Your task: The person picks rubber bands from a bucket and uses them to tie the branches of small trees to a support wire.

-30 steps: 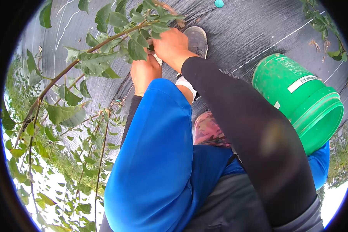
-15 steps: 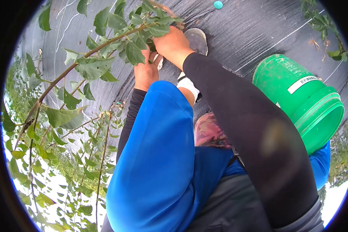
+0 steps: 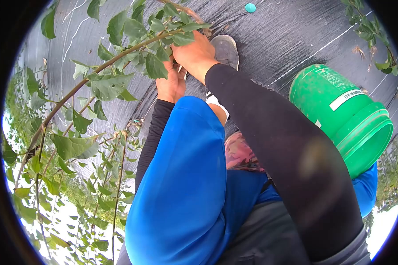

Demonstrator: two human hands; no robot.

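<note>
My right hand (image 3: 193, 54) shows its back, with fingers curled in at the leaves of a low branch (image 3: 115, 59). Just below and left of it, my left hand (image 3: 171, 83) has its fingers bent in toward the same spot. The two hands nearly meet under the branch's leafy end, beside a large green leaf (image 3: 154, 66). Leaves and the right hand cover the fingertips, so whatever they pinch stays hidden. Black sleeves cover both forearms.
A green bucket (image 3: 340, 106) lies tilted on the right, its mouth toward the lower right. Black woven ground cover (image 3: 269, 39) spreads beneath, with a small teal disc (image 3: 250, 7) on it. My shoe (image 3: 226, 49) and raised blue knee (image 3: 185, 119) are close to the hands. Leafy branches hang at left.
Both hands stay at the same leaves. The left hand has shifted slightly right and down, and its fingers are more curled. The view has moved a little.
</note>
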